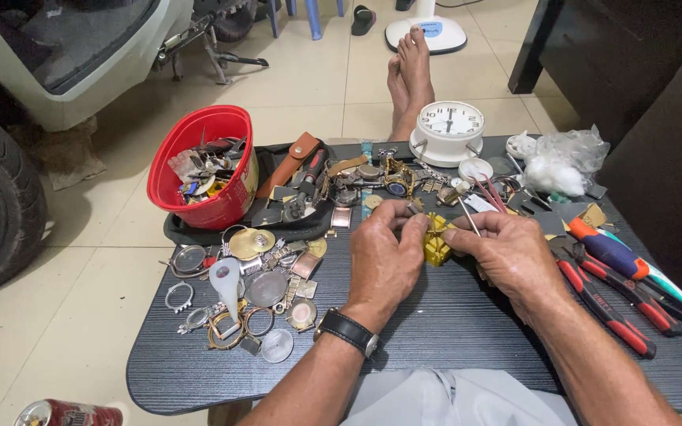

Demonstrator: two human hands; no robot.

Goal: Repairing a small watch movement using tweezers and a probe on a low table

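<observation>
My left hand [384,252] pinches a small part against a yellow plastic watch holder [436,243] at the middle of the dark tray table [436,331]. A black wristwatch sits on that wrist. On the other side of the holder, my right hand [507,252] grips a thin metal tool [468,216] whose tip points up and left. The part under my left fingertips is mostly hidden.
A red bucket [207,166] of parts stands at the back left, with loose watch cases, rings and crystals [254,292] in front of it. A white alarm clock [447,130] is at the back. Red-handled pliers [609,304] and screwdrivers [633,264] lie at the right.
</observation>
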